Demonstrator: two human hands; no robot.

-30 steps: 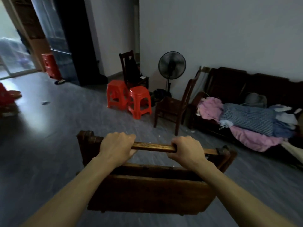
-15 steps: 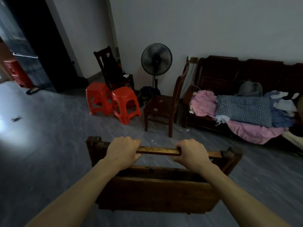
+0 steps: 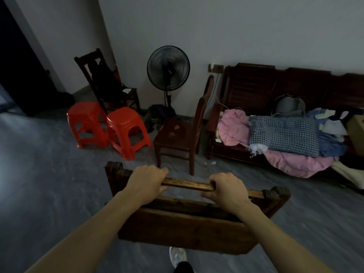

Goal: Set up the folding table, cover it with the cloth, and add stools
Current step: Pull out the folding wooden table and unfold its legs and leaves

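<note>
I carry a dark wooden folding table (image 3: 183, 231), folded flat, in front of me above the grey floor. My left hand (image 3: 146, 182) and my right hand (image 3: 226, 191) both grip its worn top rail (image 3: 188, 184), fingers curled over it. Two red plastic stools (image 3: 126, 131) stand side by side on the floor ahead to the left. A checked blue cloth (image 3: 283, 135) lies on the bench at the right, over pink bedding (image 3: 232, 127).
A dark wooden chair (image 3: 177, 134) stands straight ahead, another chair (image 3: 106, 85) behind the stools. A black standing fan (image 3: 168, 70) is against the wall. A wooden bench (image 3: 256, 91) heaped with clothes fills the right. My shoe (image 3: 177, 257) shows below the table.
I have walked forward and turned right with the table: the stools, chair and bench are closer, and the doorway at the left has left the view. Both hands keep their grip.
</note>
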